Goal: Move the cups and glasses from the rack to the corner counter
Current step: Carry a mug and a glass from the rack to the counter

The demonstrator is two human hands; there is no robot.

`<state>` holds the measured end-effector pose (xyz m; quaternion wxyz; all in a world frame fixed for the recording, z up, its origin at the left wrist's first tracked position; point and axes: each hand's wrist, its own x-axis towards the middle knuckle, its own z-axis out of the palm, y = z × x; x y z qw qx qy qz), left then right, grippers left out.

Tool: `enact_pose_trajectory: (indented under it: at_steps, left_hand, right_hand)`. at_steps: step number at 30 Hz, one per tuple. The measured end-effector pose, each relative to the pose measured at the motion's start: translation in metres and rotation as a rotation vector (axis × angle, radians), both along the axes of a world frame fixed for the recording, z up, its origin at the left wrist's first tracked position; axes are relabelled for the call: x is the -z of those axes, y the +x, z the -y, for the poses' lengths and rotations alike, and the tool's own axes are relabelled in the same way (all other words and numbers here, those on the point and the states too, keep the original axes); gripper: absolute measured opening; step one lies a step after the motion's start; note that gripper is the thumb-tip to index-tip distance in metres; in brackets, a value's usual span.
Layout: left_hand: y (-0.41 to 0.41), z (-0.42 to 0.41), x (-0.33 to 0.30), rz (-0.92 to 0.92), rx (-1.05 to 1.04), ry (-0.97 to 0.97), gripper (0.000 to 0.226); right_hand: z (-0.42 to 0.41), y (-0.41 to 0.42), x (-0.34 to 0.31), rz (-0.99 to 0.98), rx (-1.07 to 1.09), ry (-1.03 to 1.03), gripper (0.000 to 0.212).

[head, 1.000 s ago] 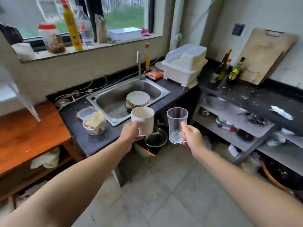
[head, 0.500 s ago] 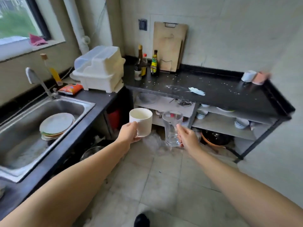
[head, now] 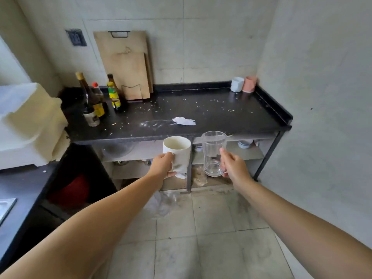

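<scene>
While both vessels are carried upright in front of the body, the relation that matters is where they stand against the black bench (head: 211,109): both hang short of its front edge and partly below its top, so the surface lies forward and slightly up from each grip. The left hand (head: 161,165) is closed around the side of the white cup (head: 177,152), mouth up. The right hand (head: 233,166) is closed on the clear glass (head: 213,154), fingers wrapped at its right side, also mouth up. Cup and glass sit side by side, close but apart.

The far right corner of the bench already holds a white cup (head: 237,84) and a pink cup (head: 249,83), touching or nearly so, against the back rim. That corner lies ahead and to the right, so the right hand with the glass is the nearer one; the left hand would have to cross further. A scrap of white paper (head: 184,121) lies on the bench just beyond the held cup, in the direct path forward. Bottles (head: 94,105) stand well off to the left.
</scene>
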<state>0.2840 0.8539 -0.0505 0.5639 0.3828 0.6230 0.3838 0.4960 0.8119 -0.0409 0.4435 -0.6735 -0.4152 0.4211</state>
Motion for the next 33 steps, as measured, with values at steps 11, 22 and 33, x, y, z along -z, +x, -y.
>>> enact_pose_trajectory:
  at_steps: [11,22,33]
  left_hand:
    - [0.167,-0.168,0.007,0.046,0.016,0.001,0.017]
    - [0.244,-0.316,0.017,0.035,0.019,-0.071,0.018]
    - [0.270,-0.523,0.017,0.002,0.099,-0.043,0.016]
  right_hand:
    - [-0.159,0.161,-0.015,0.128,-0.038,0.043,0.048]
    - [-0.313,0.249,-0.002,0.075,-0.050,0.005,0.048]
    - [-0.517,0.274,0.018,0.094,-0.029,-0.054,0.046]
